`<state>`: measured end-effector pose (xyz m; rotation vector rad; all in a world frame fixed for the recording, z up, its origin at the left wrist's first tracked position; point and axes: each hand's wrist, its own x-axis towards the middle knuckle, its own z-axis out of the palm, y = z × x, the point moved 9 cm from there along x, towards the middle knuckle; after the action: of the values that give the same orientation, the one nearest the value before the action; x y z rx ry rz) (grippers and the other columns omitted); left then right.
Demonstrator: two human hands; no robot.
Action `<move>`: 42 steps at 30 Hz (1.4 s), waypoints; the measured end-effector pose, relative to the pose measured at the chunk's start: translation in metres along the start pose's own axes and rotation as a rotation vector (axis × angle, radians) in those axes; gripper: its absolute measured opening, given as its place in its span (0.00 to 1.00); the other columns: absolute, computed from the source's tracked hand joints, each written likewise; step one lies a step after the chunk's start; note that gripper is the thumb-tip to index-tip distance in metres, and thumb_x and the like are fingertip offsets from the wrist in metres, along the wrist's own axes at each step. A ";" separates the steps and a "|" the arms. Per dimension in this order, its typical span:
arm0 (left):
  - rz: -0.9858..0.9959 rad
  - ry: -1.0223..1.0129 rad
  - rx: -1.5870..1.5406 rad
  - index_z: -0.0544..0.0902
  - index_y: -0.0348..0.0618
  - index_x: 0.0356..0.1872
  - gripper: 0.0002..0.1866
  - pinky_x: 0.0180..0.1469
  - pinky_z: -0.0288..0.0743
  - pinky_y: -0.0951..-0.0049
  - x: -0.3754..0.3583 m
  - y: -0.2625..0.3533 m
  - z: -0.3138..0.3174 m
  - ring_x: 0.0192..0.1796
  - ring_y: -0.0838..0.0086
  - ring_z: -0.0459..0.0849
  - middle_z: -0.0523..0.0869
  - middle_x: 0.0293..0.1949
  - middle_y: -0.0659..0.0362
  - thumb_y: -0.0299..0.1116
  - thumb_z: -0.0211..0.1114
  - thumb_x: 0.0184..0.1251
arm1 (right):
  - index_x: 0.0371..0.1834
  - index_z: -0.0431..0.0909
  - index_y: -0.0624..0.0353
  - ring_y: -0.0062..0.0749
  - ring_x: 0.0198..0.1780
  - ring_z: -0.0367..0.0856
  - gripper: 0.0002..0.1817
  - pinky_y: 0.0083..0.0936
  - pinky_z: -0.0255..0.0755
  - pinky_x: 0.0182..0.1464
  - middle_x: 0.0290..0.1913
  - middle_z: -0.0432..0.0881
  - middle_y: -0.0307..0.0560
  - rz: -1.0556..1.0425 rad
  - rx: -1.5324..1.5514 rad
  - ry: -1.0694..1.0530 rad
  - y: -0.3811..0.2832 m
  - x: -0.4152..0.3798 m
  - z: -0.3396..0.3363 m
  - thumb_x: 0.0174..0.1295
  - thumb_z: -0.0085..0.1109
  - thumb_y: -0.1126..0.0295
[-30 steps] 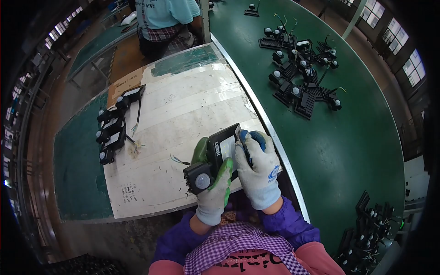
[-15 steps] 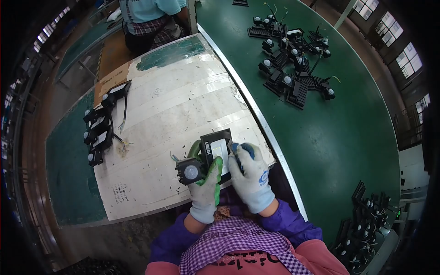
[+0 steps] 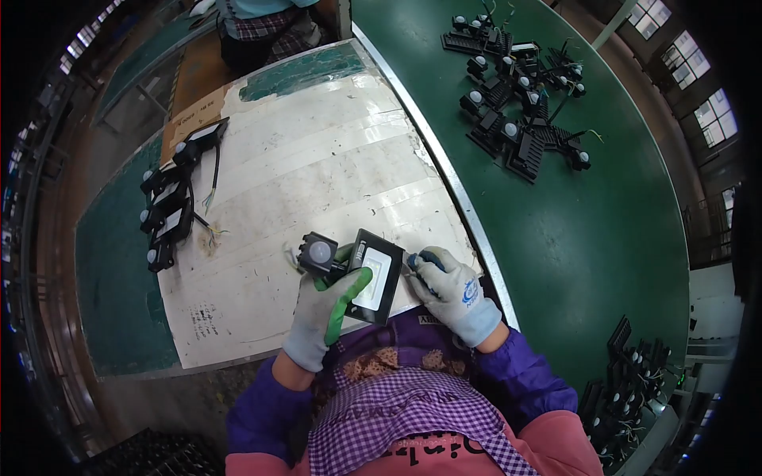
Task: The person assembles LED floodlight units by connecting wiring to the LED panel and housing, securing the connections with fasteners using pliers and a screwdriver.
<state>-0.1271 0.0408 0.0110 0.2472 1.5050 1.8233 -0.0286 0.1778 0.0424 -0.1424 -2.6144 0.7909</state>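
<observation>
While the left hand (image 3: 324, 305) is grasping the black lamp (image 3: 386, 274), its thumb is lying across the pale front panel, and the lamp is hanging over the near edge of the white-covered bench (image 3: 294, 190), face upward. From where I'm standing, the right hand (image 3: 448, 289) is hovering just beside the lamp's side edge, fingers curling inward; I cannot tell whether they are pinching anything small or touching the rim.

To my eye, good handling here is depending on the left hand: it is doing best when gripping the housing firmly and pressing only lightly on the panel. The sensor head (image 3: 320, 252) is jutting out past that hand, so supporting the body rather than twisting at the joint is seeming wise. Wires (image 3: 292, 255) are poking out beyond it and are needing room. Other lamps (image 3: 171, 205) are lying well apart, along the bench's left side, crowding neither hand.
</observation>
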 end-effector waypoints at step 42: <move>0.722 -0.123 0.673 0.79 0.40 0.57 0.19 0.56 0.77 0.68 -0.028 0.019 0.001 0.54 0.64 0.82 0.82 0.52 0.51 0.17 0.60 0.64 | 0.48 0.80 0.64 0.13 0.29 0.72 0.14 0.11 0.65 0.31 0.32 0.79 0.34 0.974 1.015 0.083 0.043 0.006 -0.005 0.59 0.62 0.72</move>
<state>-0.1147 0.0233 0.0372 1.3442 2.0592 1.6677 -0.0325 0.2178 0.0243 -1.1155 -1.6403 2.2082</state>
